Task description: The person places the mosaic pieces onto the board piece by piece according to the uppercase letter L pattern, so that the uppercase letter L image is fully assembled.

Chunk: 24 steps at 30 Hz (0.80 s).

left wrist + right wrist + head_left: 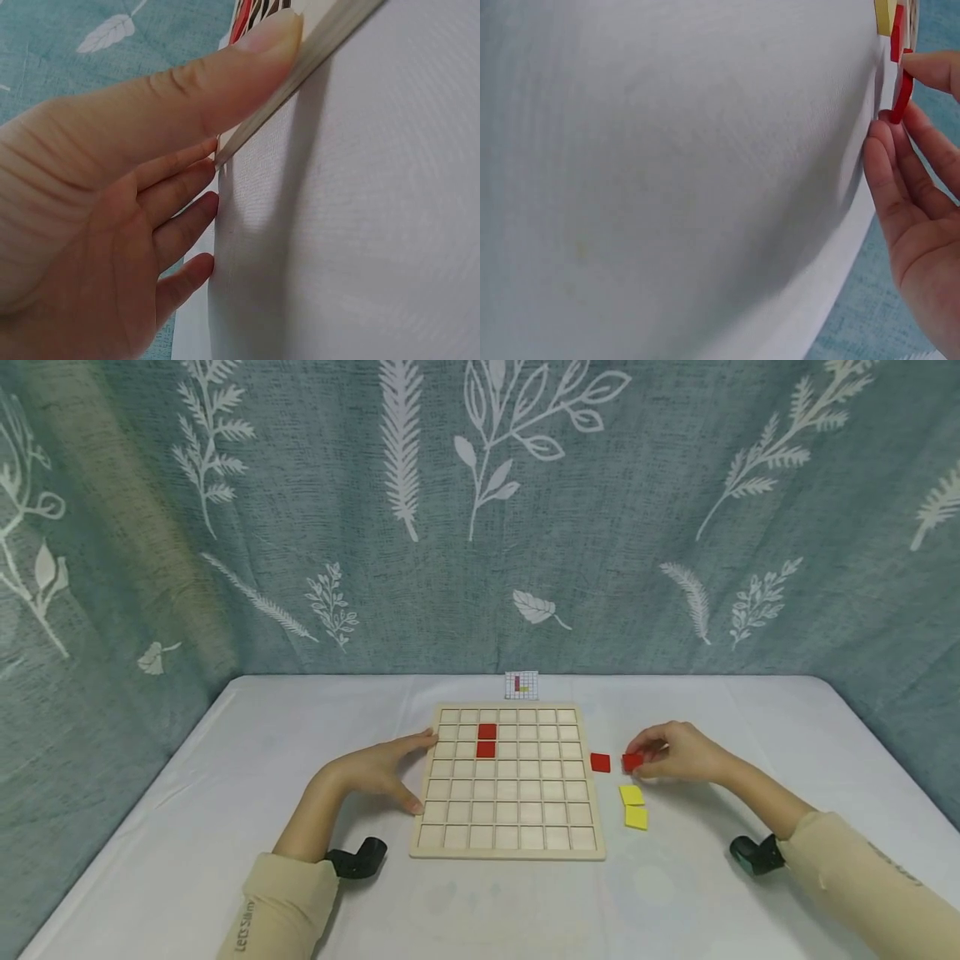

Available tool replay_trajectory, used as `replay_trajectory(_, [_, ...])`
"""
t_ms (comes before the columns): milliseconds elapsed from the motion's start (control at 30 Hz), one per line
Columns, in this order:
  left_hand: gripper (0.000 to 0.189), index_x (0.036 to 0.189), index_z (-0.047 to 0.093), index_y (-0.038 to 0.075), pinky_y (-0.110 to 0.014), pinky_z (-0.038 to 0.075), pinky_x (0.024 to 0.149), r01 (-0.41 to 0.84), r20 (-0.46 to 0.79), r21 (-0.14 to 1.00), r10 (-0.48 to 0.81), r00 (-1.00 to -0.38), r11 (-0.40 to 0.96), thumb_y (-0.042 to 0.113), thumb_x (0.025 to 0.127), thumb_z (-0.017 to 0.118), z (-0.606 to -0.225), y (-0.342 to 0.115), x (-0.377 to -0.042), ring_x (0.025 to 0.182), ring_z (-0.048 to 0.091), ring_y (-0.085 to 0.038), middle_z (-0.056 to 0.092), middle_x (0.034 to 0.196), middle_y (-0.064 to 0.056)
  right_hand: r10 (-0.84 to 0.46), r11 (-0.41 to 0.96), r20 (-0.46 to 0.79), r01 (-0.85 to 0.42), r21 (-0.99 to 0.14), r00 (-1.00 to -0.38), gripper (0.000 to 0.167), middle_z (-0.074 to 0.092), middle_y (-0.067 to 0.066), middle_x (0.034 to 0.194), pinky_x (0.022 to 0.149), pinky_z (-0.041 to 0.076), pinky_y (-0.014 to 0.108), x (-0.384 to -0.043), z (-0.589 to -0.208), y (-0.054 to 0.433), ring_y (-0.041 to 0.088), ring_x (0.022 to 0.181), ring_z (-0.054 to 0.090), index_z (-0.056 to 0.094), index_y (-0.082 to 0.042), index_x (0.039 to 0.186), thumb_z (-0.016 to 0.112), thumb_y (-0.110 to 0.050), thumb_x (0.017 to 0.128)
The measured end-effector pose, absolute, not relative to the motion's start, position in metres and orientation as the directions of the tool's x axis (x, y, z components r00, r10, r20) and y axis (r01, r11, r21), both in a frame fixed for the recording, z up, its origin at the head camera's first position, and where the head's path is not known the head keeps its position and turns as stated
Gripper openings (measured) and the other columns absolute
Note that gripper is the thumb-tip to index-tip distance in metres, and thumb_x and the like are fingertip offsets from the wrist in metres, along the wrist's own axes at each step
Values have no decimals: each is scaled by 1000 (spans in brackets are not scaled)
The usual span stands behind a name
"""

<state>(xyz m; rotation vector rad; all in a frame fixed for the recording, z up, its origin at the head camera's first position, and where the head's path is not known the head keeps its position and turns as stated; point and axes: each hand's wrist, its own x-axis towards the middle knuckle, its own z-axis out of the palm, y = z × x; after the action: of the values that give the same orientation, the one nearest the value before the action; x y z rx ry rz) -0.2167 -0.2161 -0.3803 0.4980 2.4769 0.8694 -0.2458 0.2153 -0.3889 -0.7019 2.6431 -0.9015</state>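
As I watch remotely, the right hand (681,755) pinches 1 red tile (632,763) right of the board (507,856), while the left hand (371,768), thumb and fingers apart, touches the board's left edge. My right wrist view shows that tile nearly edge-on, its long outline running steeply; only my head view shows 2 set tiles (486,749) lined near-to-far on the board. Right of the board also lie 1 loose tile (600,763) and 2 yellow tiles (636,818). White table (262,760) extends well beyond both board sides.

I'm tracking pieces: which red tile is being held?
The rightmost red tile, pinched in the right hand; two red tiles sit in the wooden grid board, another red tile lies beside it.
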Motion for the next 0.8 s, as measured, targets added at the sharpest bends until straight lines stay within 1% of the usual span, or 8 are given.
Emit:
replay_trajectory(133, [105,145,26,3,-54,13,110,181,-307,648,472,-826,739,21,60,85,-380,-215,-217,140,9,-37,12,153,-16,-525,692,-85,-367,-622,-847,27,65,0,82,63,50,21,-246,-386,216,10,73,56,68,-1,97,74,-15,74])
replay_trajectory(300, [104,145,25,2,-53,12,110,193,-302,640,475,-826,744,20,61,85,-379,-216,-218,140,9,-37,12,153,-17,-534,686,-65,-388,-616,-843,26,65,1,84,66,50,22,-250,-382,211,13,75,56,67,-1,97,73,-13,75])
replay_trajectory(500, [103,145,25,2,-54,12,110,195,-303,648,484,-821,736,20,62,85,-381,-217,-219,140,8,-38,11,153,-18,-528,697,-88,-371,-613,-845,24,65,0,85,68,50,23,-254,-380,203,13,76,56,68,-3,97,72,-14,75])
replay_trajectory(800, [104,145,25,3,-54,12,110,205,-303,638,486,-820,743,21,62,85,-384,-217,-220,140,9,-37,11,153,-17,-576,637,-82,-383,-669,-813,26,65,1,85,71,51,24,-252,-374,181,13,77,58,67,-2,99,70,-15,77])
